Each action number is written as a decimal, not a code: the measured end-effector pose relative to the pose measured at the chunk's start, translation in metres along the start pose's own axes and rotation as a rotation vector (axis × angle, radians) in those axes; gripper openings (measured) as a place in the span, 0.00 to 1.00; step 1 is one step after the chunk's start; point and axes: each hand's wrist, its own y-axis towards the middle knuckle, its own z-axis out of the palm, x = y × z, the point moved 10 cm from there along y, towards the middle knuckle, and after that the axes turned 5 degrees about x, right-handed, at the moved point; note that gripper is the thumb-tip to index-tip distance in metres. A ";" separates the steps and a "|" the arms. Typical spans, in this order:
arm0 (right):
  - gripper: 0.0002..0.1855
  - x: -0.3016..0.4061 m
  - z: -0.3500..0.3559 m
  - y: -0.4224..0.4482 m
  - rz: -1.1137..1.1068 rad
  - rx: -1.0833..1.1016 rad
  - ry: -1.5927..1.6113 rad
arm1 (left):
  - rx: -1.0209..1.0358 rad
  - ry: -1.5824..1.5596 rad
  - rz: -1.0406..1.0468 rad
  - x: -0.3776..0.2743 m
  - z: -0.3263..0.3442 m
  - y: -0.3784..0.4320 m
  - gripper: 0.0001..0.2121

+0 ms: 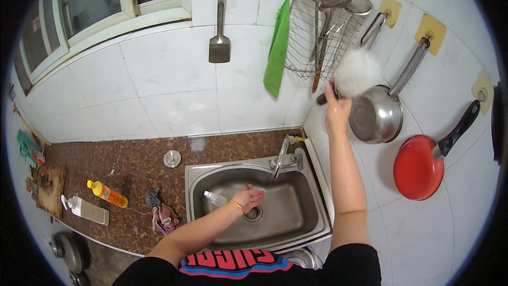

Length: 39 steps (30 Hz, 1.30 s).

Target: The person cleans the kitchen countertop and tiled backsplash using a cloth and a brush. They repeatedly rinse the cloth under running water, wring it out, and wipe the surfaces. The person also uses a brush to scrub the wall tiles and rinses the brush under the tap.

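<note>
My right hand (338, 113) is raised to the wall at the right, thumb up, its fingers around the base of a white fluffy scrubber (357, 72). A short dark piece (326, 98), perhaps a handle, shows beside the thumb; its other end is hidden. Below, my left hand (250, 198) hangs palm up over the stainless steel sink (301, 222), fingers apart and holding nothing. A gold bangle (237, 207) circles that wrist. Partly behind the wrist, a clear container (215, 198) lies in the basin near the drain (253, 213).
A wire rack (305, 55) with strainers, a green cloth (278, 47), a saucepan (375, 117), a red pan (416, 167) and a spatula (219, 49) hang on the walls. The faucet (281, 157) arches over the sink. Rags (163, 218), a yellow-capped bottle (107, 194) and a pump bottle (88, 209) lie left.
</note>
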 end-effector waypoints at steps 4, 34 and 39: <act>0.14 0.044 0.051 0.054 -0.206 0.142 -0.131 | 0.047 -0.026 0.018 -0.002 -0.008 0.006 0.12; 0.10 0.073 0.192 0.110 -0.891 0.003 -1.171 | 0.188 -0.043 -0.002 -0.016 0.000 0.012 0.07; 0.10 0.065 0.201 0.126 -0.741 0.137 -1.226 | 0.156 -0.077 -0.031 -0.012 -0.004 0.013 0.08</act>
